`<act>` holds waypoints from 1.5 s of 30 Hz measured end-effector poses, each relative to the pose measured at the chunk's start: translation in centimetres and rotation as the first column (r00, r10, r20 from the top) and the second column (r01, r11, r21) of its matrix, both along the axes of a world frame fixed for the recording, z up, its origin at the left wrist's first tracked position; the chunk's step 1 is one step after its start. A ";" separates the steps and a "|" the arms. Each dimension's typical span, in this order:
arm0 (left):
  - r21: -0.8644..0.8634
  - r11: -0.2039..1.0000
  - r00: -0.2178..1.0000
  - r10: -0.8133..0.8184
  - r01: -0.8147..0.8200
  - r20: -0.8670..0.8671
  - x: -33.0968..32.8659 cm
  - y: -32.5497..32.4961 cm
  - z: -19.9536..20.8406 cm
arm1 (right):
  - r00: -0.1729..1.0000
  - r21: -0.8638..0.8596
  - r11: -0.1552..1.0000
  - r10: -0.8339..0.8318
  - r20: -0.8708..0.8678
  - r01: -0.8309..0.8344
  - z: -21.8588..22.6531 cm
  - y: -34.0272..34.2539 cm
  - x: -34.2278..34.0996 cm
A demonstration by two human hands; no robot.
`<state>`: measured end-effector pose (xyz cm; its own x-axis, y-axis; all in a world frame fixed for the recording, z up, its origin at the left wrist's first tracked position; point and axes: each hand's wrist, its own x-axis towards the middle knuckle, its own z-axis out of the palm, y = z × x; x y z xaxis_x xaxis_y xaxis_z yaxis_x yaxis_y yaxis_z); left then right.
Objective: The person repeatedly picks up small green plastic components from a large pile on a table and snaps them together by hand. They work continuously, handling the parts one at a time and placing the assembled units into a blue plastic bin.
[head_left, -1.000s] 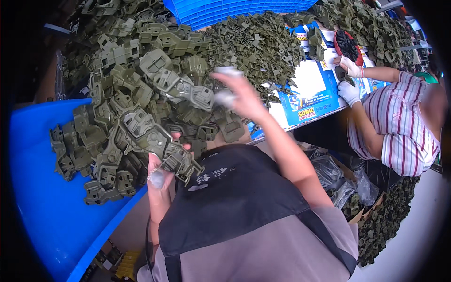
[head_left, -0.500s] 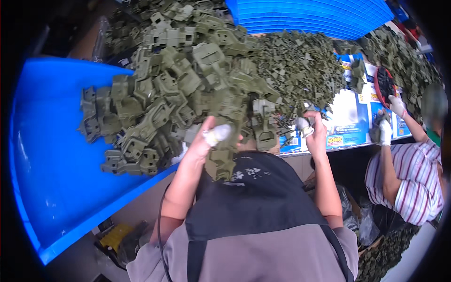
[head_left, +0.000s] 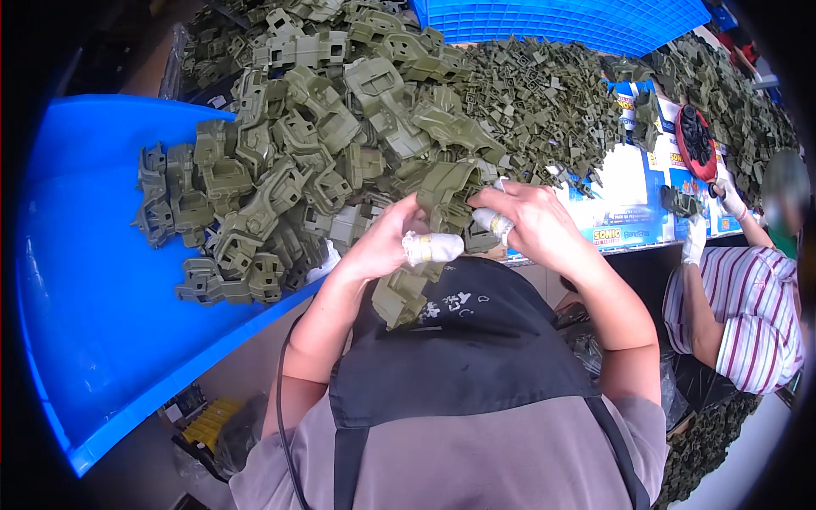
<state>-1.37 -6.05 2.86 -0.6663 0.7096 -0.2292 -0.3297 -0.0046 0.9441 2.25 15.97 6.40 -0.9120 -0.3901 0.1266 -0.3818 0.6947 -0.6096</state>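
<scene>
My left hand (head_left: 384, 248), white wrapping on its thumb, is closed round an olive-green moulded plastic body shell (head_left: 449, 189). The shell hangs slantwise in front of my apron, its lower end below the hand. At its upper right end my right hand (head_left: 540, 223) has its fingers bent in a pinch against the shell, also with wrapping on a digit. Anything between those right fingertips is hidden. A heap of similar green shells (head_left: 319, 132) lies just beyond my left hand. Past my right hand spreads a pile of small green plastic parts (head_left: 544, 106).
A large blue tray (head_left: 102, 280) stands at the left, shells overlapping its edge. A blue ribbed crate (head_left: 561, 21) sits at the far side. Printed cardboard (head_left: 633, 195) covers the table at right, where a gloved co-worker (head_left: 735, 306) handles green parts beside a red-rimmed black object (head_left: 695, 144).
My right hand has moved left from beside the small-parts pile to the shell. The shell in my left hand has stopped blurring. The co-worker's red-rimmed object has shifted slightly.
</scene>
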 end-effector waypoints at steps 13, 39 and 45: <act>-0.134 0.990 0.990 -0.049 0.031 -0.131 1.1 0.6 0.5 | 0.997 -0.276 0.961 0.049 0.053 -0.033 -3.6 1.2 0.4; 0.031 0.875 0.653 0.336 -0.482 0.679 2.6 -0.7 -1.9 | 0.930 -0.135 0.990 0.008 0.367 0.045 -7.0 2.4 11.3; 0.038 0.891 0.616 0.281 -0.453 0.736 3.4 -0.2 -1.9 | 0.866 -0.296 0.926 -0.061 0.496 0.235 -5.6 2.1 10.8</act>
<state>2.06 -6.24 0.91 -0.5840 0.5264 -0.6179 -0.8096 -0.4336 0.3957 13.07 18.06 0.83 -0.9376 -0.2580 -0.2332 0.1012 0.4393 -0.8926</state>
